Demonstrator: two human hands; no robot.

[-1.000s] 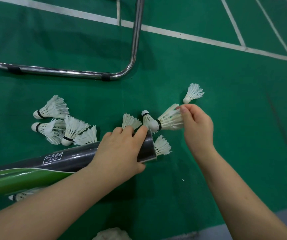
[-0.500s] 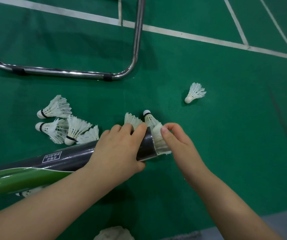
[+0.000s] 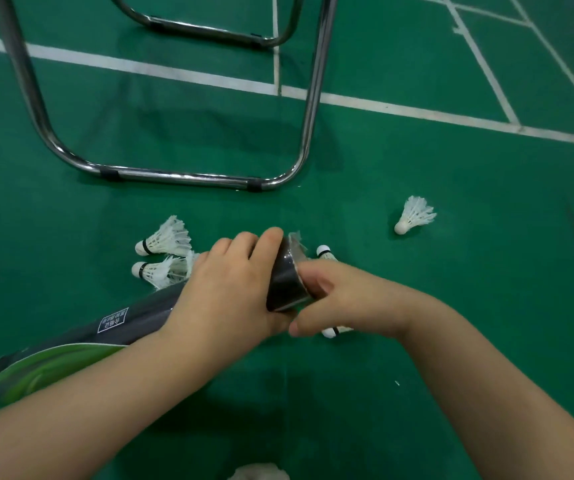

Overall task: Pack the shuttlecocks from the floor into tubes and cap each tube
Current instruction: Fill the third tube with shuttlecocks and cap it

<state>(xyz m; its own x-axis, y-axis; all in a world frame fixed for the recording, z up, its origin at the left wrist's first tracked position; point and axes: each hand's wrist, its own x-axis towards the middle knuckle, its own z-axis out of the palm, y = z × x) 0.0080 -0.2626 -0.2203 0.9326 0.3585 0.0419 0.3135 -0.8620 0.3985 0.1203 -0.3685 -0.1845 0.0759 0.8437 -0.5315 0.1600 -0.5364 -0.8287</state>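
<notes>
A black and green shuttlecock tube [image 3: 129, 320] lies slanted, its open end up and to the right. My left hand [image 3: 226, 292] grips it just below that end. My right hand [image 3: 334, 296] is at the tube's mouth, fingers pressing a shuttlecock [image 3: 294, 239] in; only a sliver of its feathers shows above the rim. My thumb lies stretched under the tube. Loose white shuttlecocks lie on the green floor: two on the left [image 3: 164, 239] [image 3: 157, 270], one far right [image 3: 415, 216], and two partly hidden by my right hand [image 3: 323, 252] [image 3: 330, 332].
A chrome tubular chair frame [image 3: 181, 176] stands on the floor just beyond the shuttlecocks. White court lines [image 3: 400, 110] cross the green floor [image 3: 469, 306] behind it. A white object [image 3: 259, 472] peeks in at the bottom edge.
My right hand brought the shuttlecock it held by the feathers to the tube's mouth and pushed it most of the way in. The camera tilted up, showing more of the chair frame.
</notes>
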